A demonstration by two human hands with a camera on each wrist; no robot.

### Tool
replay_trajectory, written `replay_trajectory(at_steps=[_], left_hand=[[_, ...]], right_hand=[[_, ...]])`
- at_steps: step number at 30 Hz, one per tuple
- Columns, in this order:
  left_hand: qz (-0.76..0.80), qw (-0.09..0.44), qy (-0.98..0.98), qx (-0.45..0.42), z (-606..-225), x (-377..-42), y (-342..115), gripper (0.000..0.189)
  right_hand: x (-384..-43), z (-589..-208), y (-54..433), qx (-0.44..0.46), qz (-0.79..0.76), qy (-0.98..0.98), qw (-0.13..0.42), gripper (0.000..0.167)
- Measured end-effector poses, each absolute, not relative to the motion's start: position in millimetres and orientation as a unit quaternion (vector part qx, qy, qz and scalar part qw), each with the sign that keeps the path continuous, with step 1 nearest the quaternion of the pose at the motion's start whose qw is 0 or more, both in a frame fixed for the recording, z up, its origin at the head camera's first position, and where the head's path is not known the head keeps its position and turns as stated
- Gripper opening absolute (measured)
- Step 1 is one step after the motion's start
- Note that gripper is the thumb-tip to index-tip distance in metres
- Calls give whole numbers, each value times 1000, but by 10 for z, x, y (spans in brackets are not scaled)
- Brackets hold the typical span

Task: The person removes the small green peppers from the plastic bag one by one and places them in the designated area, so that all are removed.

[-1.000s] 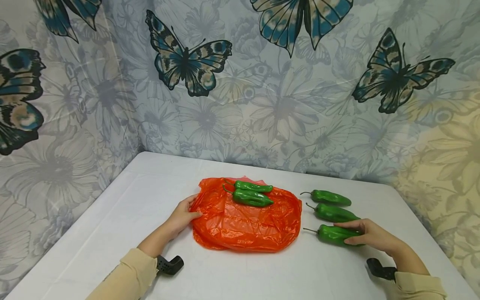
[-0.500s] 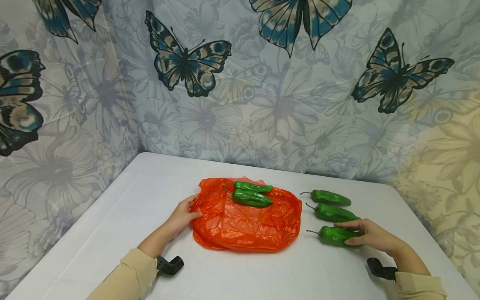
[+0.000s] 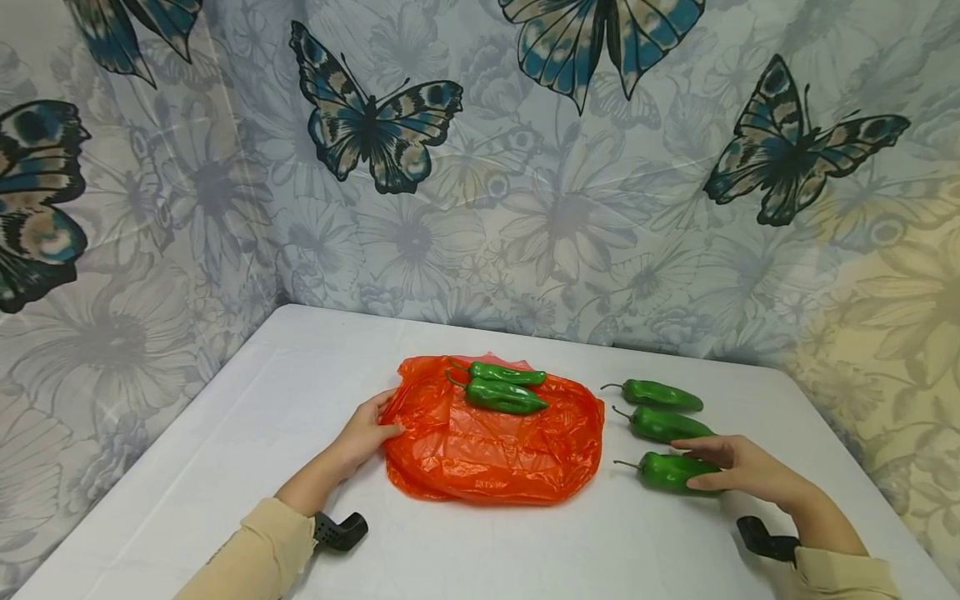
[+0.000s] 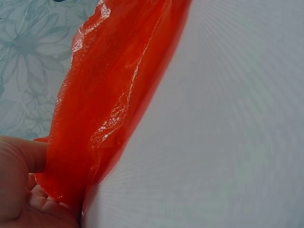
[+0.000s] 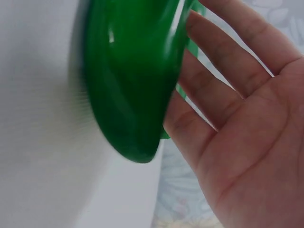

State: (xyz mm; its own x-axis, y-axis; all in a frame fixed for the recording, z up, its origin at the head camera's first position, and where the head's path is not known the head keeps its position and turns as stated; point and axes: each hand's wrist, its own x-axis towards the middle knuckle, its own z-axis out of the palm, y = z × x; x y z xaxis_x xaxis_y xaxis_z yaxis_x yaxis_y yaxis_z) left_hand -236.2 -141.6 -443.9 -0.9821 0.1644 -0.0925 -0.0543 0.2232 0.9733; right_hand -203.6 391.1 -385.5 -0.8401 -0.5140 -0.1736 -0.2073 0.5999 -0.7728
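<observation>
My left hand pinches the left edge of a thin red plastic bag, thumb on top and fingers beneath. In the left wrist view that thumb presses over the bag's folded edge. Two green peppers lie on the bag's upper part. To its right, three more lie in a column, stems to the left. My right hand is over the thick end of the nearest pepper. In the right wrist view its fingers extend fairly straight along the side of that pepper; the thumb is hidden.
The middle pepper lies right behind my right fingertips, and the farthest pepper beyond it. Everything rests on a white table, backed by a butterfly-printed cloth. A black wrist device sits by each cuff.
The nearest pepper has slid slightly to the right with my right hand. Since then the right fingers have risen a little while the pepper stays in place. The left hand and bag hold still.
</observation>
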Motion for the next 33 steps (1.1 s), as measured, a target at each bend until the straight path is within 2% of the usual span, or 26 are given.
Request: replay_trajectory(at_steps=[14, 33], left_hand=[[621, 85, 779, 33, -4466, -2376, -1422, 63], [622, 83, 778, 37, -4466, -2388, -1412, 63]], right_hand=[[-1970, -3698, 3789, -218, -413, 861, 201, 52], [-2028, -3594, 3408, -284, -437, 845, 121, 52]])
